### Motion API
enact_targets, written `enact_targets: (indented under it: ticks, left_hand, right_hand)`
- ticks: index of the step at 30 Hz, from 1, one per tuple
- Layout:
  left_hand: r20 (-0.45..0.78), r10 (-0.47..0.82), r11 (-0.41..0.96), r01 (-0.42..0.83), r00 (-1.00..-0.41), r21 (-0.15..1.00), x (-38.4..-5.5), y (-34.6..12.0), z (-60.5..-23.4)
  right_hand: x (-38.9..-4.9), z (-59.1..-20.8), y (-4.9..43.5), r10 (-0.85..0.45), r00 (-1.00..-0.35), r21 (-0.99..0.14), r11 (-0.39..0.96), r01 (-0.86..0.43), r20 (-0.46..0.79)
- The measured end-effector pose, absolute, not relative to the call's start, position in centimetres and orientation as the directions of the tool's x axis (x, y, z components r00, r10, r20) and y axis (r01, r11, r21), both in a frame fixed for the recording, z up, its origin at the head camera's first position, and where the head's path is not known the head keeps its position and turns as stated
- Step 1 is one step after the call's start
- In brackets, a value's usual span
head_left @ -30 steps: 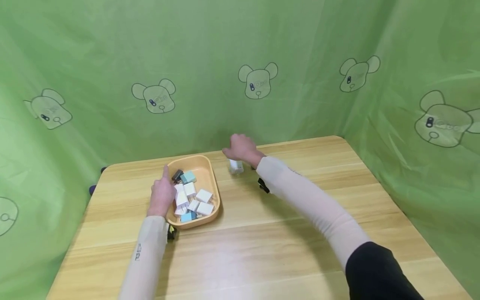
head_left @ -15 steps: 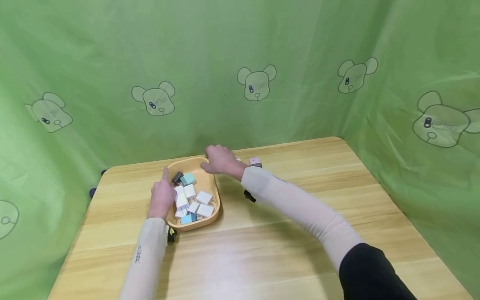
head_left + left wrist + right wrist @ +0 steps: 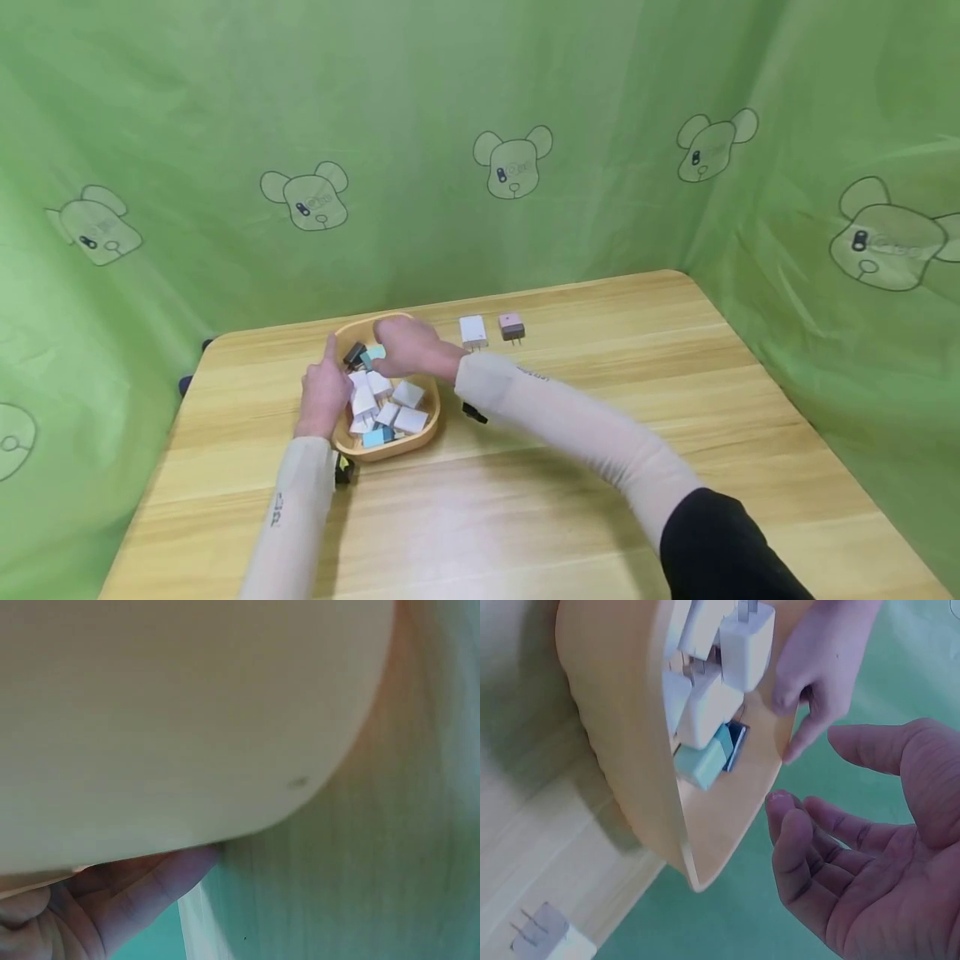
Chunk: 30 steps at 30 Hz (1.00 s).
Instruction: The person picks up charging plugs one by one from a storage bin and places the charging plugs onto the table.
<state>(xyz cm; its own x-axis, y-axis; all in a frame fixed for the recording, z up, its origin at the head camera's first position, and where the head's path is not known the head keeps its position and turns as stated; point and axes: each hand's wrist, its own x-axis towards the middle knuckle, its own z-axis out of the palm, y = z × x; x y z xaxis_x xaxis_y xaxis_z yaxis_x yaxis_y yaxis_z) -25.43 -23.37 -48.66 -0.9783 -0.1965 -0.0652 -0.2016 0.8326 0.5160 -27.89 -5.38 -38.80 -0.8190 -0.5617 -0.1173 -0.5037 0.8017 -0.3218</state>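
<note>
Now, left hand (image 3: 326, 390) grips orange tray (image 3: 397, 451) at nine-o'clock rim, index finger straight. Right hand (image 3: 405, 346) above tray's one-o'clock part, fingers loosely bent, holding nothing. Inside tray: white plugs (image 3: 411, 419) around centre and toward five o'clock, teal plug (image 3: 370, 359) at eleven, black plug (image 3: 355, 356) just beside it. On desk (image 3: 487, 525), toward tray's two o'clock: lone white plug (image 3: 472, 330), then pink-and-dark plug (image 3: 512, 325).

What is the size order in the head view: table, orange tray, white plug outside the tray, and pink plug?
1. Table
2. Orange tray
3. White plug and pink plug: nearly alike, so left unranked
</note>
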Motion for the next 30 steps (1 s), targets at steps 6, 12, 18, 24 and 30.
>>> enact_targets:
  ticks: [6,12,18,24,30]
  left_hand:
    - [-0.098,-0.206,0.802,-0.225,-0.974,0.553,-25.2,-23.6,-48.6]
    - [-0.064,-0.208,0.823,-0.210,-0.976,0.528,-25.1,-23.7,-48.6]
    - [-0.031,-0.194,0.827,-0.181,-0.981,0.532,-25.1,-23.9,-48.8]
    - [-0.034,-0.197,0.795,-0.180,-0.980,0.580,-25.3,-23.8,-48.9]
    - [-0.057,-0.186,0.760,-0.181,-0.981,0.625,-25.1,-23.7,-48.7]
  right_hand:
    - [-27.1,-39.5,-6.2,-0.566,-0.807,-0.355,0.798,-0.486,-0.168]
    - [-26.2,-40.2,-7.3,-0.586,-0.789,-0.324,0.795,-0.513,-0.187]
    - [-25.0,-40.9,-8.4,-0.578,-0.788,-0.301,0.806,-0.510,-0.212]
    - [-24.6,-41.8,-9.0,-0.581,-0.784,-0.288,0.806,-0.517,-0.218]
    - [-24.2,-42.6,-9.2,-0.591,-0.780,-0.309,0.795,-0.521,-0.205]
